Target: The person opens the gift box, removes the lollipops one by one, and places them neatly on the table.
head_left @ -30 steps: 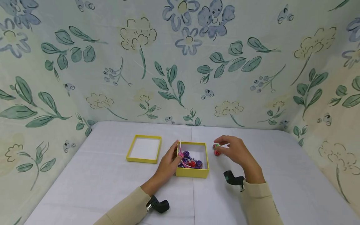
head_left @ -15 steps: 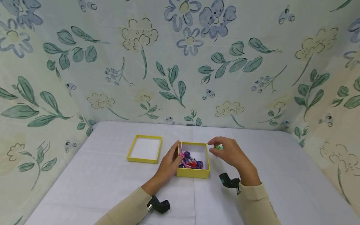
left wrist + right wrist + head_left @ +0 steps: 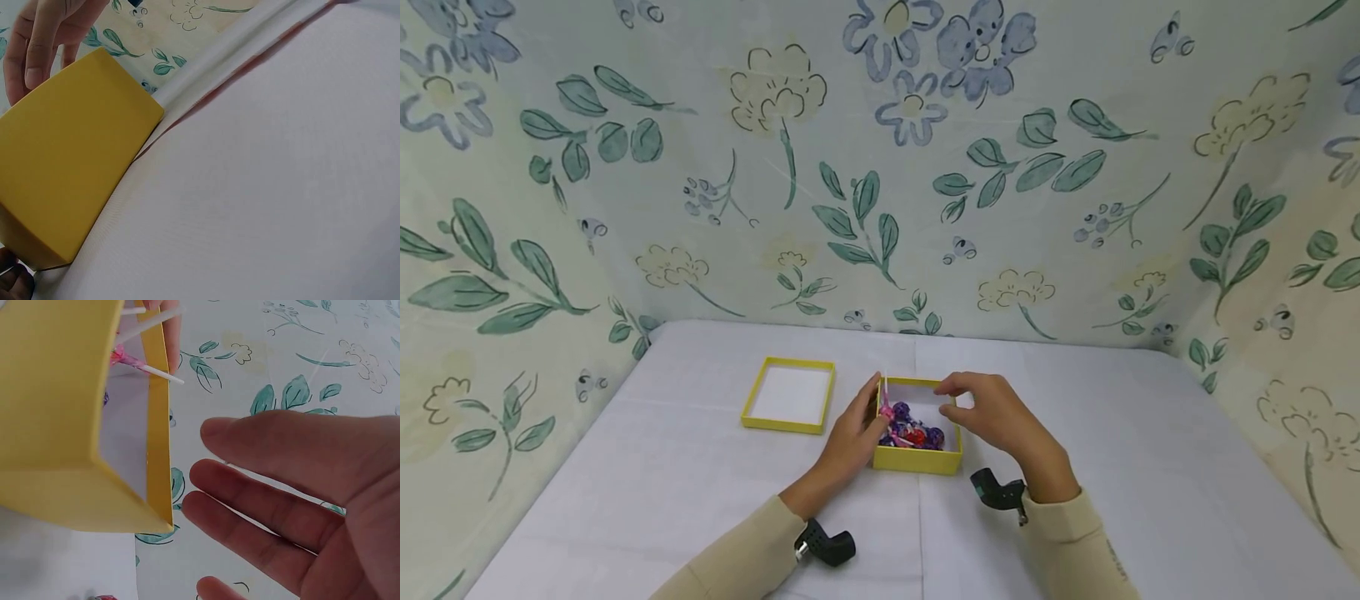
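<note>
A yellow box [image 3: 917, 460] with a white inside stands on the table, holding several lollipops [image 3: 901, 411] in purple, red and pink wrappers. My left hand [image 3: 846, 435] grips the box's left side, thumb at the rim. One pink lollipop [image 3: 128, 359] leans by that side, its white stick poking over the wall in the right wrist view. My right hand [image 3: 996, 412] hovers at the right rim, thumb and forefinger apart; in the right wrist view its relaxed fingers [image 3: 250, 494] have nothing between them. The spot right of the box is hidden behind this hand in the head view.
A shallow yellow-edged lid [image 3: 782, 428] lies left of the box, its white inside up. A red wrapped candy [image 3: 104, 597] shows at the bottom edge of the right wrist view. White cloth [image 3: 625, 467] covers the table; a flowered curtain [image 3: 880, 208] hangs behind.
My right hand has moved left from the red and green lollipops beside the box to the box's right rim, and those are now covered from the head view. My left hand keeps its hold.
</note>
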### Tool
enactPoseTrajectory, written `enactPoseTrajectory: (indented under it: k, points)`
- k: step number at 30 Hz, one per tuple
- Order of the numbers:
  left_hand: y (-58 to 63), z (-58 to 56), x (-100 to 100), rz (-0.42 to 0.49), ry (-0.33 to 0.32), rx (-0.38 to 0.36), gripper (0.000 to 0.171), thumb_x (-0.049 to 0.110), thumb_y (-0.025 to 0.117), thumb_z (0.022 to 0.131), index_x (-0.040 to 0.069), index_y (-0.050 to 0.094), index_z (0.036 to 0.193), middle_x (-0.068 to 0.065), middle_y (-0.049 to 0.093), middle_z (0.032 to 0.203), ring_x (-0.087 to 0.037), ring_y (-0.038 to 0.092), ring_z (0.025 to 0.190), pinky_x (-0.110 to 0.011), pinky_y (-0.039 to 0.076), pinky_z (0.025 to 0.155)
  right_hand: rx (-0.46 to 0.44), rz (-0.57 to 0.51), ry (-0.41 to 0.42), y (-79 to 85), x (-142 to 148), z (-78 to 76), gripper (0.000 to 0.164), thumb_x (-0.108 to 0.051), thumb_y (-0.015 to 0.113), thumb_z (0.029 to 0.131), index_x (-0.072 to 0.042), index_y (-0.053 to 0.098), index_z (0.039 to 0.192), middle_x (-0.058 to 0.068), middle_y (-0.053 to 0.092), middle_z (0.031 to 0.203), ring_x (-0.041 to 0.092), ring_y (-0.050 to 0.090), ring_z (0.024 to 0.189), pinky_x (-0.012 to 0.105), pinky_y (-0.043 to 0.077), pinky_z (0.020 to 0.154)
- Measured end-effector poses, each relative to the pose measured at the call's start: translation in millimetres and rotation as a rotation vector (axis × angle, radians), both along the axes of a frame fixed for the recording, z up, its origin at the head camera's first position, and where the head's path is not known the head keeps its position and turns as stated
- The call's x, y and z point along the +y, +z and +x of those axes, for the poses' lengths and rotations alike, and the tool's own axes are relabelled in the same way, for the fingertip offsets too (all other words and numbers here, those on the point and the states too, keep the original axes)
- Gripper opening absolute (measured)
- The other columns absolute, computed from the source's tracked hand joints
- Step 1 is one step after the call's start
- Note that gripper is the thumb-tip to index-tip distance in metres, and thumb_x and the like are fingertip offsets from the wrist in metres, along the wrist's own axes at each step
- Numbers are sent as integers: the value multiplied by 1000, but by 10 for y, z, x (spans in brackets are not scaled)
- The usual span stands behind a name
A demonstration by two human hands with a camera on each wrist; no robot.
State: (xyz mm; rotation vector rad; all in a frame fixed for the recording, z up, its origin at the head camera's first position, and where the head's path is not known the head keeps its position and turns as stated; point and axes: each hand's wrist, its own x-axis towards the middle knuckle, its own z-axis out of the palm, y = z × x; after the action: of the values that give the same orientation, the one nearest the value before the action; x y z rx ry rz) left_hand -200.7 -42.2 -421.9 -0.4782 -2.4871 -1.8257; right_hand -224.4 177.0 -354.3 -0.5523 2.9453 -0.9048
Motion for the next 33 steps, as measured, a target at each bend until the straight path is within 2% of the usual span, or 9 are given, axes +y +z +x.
enactPoseTrajectory:
  k: [9,16,24,31,33]
  points:
    - [-4,8,-10,8,-6,-21,62,12,46,99,17,19,155,-12,26,156,-26,31,141,-37,29,113,-32,15,41,-44,-126,40,24,-13,74,84,-16,72,109,2,69,109,25,60,109,48,51,93]
    - [25,13,0,-3,3,-14,62,11,46,99,15,19,155,-14,27,156,-27,31,141,-40,29,113,-29,68,27,-102,-198,25,24,-17,77,82,-17,74,106,-1,69,108,24,60,109,49,50,93]
    - [20,-1,-1,-2,1,-9,62,10,46,98,13,20,154,-15,29,155,-29,33,140,-41,30,113,42,132,65,-145,-249,15,23,-19,80,79,-17,74,101,-5,72,101,21,63,104,55,36,99]
    - [-322,-200,5,-2,14,-13,63,16,47,99,22,18,155,-6,28,156,-23,32,140,-39,29,113,46,146,88,-199,-264,-17,20,-22,80,79,-18,75,98,-6,72,94,19,63,101,55,32,95]
    - [-368,-218,4,2,18,-6,63,18,47,99,24,18,155,-4,28,156,-22,33,140,-39,30,113,36,148,93,-212,-273,-22,19,-23,80,79,-18,75,97,-8,72,92,19,63,100,56,30,96]
